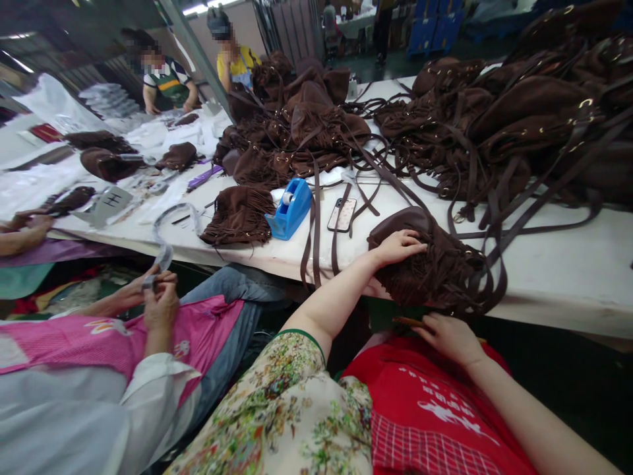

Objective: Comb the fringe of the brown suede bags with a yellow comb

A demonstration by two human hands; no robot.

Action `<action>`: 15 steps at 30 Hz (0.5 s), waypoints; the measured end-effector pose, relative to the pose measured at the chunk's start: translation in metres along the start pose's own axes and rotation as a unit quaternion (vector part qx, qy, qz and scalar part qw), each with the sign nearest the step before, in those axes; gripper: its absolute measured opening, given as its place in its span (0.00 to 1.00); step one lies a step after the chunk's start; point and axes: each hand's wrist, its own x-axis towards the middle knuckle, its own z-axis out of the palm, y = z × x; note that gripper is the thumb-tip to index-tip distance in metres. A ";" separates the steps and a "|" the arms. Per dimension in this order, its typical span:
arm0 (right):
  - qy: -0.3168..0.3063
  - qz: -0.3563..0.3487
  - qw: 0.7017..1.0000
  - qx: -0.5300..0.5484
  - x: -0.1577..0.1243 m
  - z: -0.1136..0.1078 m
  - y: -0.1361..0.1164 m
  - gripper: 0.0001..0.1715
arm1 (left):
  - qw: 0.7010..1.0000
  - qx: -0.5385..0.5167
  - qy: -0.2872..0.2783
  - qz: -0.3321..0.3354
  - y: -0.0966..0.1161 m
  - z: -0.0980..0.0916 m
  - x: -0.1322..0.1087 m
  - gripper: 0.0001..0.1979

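A dark brown suede bag (425, 270) with fringe lies at the table's front edge, its smooth leather part towards the left. My left hand (399, 247) is on top of it, the fingers bunched against the fringe. Below the edge, in front of the red apron, my right hand (451, 336) is closed round a slim yellowish-brown tool (411, 322); its exact kind does not show. Straps (494, 280) of the bag loop off to its right.
Fringed bags (306, 119) pile up at the back, with another heap (534, 119) at right. A blue tape dispenser (291, 210), a phone (341, 215) and loose straps lie nearby. At left, a co-worker's hands (161, 297) hold a clear strip. Others sit across the table.
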 end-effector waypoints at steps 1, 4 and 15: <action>-0.032 -0.017 0.999 0.020 -0.004 0.005 -0.004 0.20 | 1.000 0.002 0.001 0.004 0.000 0.000 0.000 0.15; -0.071 -0.038 0.996 0.040 -0.020 0.014 -0.014 0.17 | 1.000 0.023 0.007 0.013 0.005 0.001 -0.005 0.16; 0.086 0.182 0.959 0.200 -0.087 0.054 0.039 0.16 | 0.901 0.294 0.091 -0.307 0.040 -0.020 0.002 0.59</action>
